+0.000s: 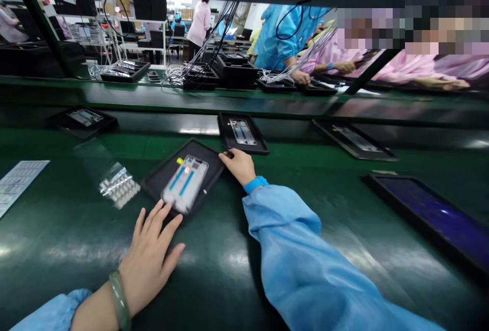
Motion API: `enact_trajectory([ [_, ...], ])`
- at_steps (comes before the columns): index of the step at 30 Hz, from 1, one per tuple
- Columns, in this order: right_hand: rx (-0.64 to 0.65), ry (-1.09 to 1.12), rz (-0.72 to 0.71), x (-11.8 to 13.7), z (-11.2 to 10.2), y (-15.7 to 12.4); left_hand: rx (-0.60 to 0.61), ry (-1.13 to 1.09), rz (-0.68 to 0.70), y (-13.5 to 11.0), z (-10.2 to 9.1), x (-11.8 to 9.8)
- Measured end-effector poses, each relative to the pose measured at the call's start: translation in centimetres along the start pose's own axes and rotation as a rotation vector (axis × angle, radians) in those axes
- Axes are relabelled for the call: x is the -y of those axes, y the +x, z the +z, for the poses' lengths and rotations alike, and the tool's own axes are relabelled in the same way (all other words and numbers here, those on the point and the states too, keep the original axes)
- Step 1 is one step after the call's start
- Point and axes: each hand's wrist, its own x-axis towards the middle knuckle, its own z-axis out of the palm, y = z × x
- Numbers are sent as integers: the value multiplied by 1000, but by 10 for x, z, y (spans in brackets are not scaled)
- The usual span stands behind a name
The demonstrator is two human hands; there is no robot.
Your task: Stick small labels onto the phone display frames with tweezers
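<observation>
A black tray [208, 157] sits slightly blurred on the green bench in front of me, turned at an angle. In it lies a silvery phone frame [194, 182] with two blue strips and a yellow tab. My right hand [240, 165] pinches the tray's far right corner, and a small dark piece shows by its fingers. My left hand [155, 249] is open, fingers spread, its fingertips at the tray's near edge by the phone frame's lower end; whether they touch is unclear. A clear bag of small metallic parts [120, 187] lies left of the tray.
Further trays with phone frames stand along the back: a left tray [69, 123], a middle tray [262, 142] and a right tray [376, 154]. A dark-screened panel [431, 214] lies at right, a printed sheet [21, 181] at left. Beyond the ledge, co-workers [282, 35] handle things among cables.
</observation>
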Motion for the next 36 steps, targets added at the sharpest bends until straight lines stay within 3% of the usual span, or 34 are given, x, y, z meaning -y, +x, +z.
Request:
enact_trajectory([
  [4, -88, -52, 109, 3, 13, 26, 27, 26, -4, -2, 8, 3],
  [10, -201, -122, 23, -2, 12, 30, 17, 137, -65, 7, 17, 24],
  [15, -137, -202, -109, -32, 6, 26, 31, 212, -309, 17, 15, 66],
  [19, -116, -270, -158, -37, -2, 22, 60, 203, -304, 10, 6, 87],
  [23, -65, -321, -284, -24, -26, 6, 70, 196, -250, -5, 0, 87],
  [27, 83, -334, -481, -2, -54, -35, 58, 184, -136, -15, -3, 76],
  [33, 660, -137, -772, 47, -87, -123, 81, 126, 7, -19, -17, 51],
  [36, 936, 36, -920, 67, -100, -149, 88, 57, 47, -18, -25, 47],
])
